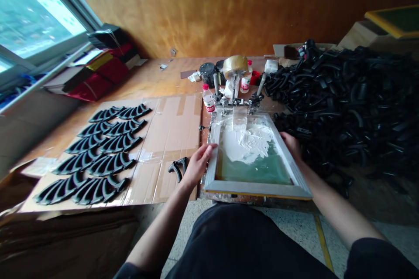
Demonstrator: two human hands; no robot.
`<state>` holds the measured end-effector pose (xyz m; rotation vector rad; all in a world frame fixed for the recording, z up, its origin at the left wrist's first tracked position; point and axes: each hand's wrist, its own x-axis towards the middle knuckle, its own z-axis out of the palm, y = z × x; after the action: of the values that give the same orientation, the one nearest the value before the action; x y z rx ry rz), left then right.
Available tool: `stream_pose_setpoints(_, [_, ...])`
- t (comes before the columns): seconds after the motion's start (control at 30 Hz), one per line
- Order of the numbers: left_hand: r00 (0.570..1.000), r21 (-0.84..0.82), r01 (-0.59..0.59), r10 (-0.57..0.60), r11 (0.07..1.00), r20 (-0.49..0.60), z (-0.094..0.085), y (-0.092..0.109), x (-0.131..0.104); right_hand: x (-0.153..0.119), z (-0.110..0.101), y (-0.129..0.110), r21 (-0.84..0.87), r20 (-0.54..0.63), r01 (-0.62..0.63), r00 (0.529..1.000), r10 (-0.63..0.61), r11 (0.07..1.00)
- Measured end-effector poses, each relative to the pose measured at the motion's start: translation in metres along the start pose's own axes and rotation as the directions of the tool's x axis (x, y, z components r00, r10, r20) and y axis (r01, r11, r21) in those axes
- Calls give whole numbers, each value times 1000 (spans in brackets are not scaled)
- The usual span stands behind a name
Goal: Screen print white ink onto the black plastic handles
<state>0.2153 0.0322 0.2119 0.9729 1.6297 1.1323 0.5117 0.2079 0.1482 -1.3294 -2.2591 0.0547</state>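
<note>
A screen printing frame [258, 186] with a grey metal rim lies in front of me, its green mesh [242, 172] partly covered by thick white ink [248, 144]. My left hand [198, 165] grips the left rim, thumb and fingers at the edge. On the opposite side my right hand [291, 144] holds the right rim; some of its fingers are hidden. A metal clamp [234, 103] stands at the far end of the frame. Beside my left wrist, two black curved plastic parts [178, 168] rest on cardboard.
Rows of similar black parts [111, 163] cover the left of the cardboard sheet [170, 122]. A large heap of black parts [343, 96] fills the right side. Behind the clamp are a red-capped bottle [208, 99], a tape roll [235, 66] and a dark tub [207, 71].
</note>
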Motion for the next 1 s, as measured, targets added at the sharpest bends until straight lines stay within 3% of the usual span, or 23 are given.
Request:
stream_pose_setpoints(0.07, [998,87,61,-62,994,9,7,-34,-1,23,-7,2,63,-77,-51,995,55,997])
stream_pose_setpoints(0.13, [996,196,89,-87,977,-18,14,-60,5,46,-4,-19,134,-91,11,996,1,991])
stream_pose_setpoints(0.23, [995,350,104,-95,931,-44,21,-81,15,71,10,-68,119,125,175,974,-190,977])
stream_pose_setpoints(0.3, [993,396,115,-110,911,-34,22,-84,18,73,20,-94,72,326,207,920,-219,976])
stream_pose_setpoints(0.37, [991,405,130,-130,905,-27,22,-85,19,62,25,-107,28,443,241,867,-228,970])
stream_pose_setpoints(0.47, [990,388,139,-140,911,-26,20,-86,18,31,17,-108,55,487,409,785,-382,911])
stream_pose_setpoints(0.57, [990,385,136,-134,913,-33,20,-88,18,7,-2,-97,224,507,579,617,-601,784])
stream_pose_setpoints(0.63, [990,388,136,-133,912,-36,20,-90,18,4,-11,-91,329,507,602,538,-673,728])
stream_pose_setpoints(0.7, [991,381,135,-129,915,-42,20,-91,19,8,-12,-89,381,500,553,551,-668,741])
stream_pose_setpoints(0.8, [991,359,131,-122,924,-48,19,-90,19,11,-2,-91,365,414,452,704,-577,814])
stream_pose_setpoints(0.87, [993,344,120,-113,931,-42,19,-89,18,4,6,-91,355,336,451,755,-563,819])
stream_pose_setpoints(1.0, [993,306,113,-100,945,-57,19,-85,16,-10,5,-88,412,345,478,706,-619,775])
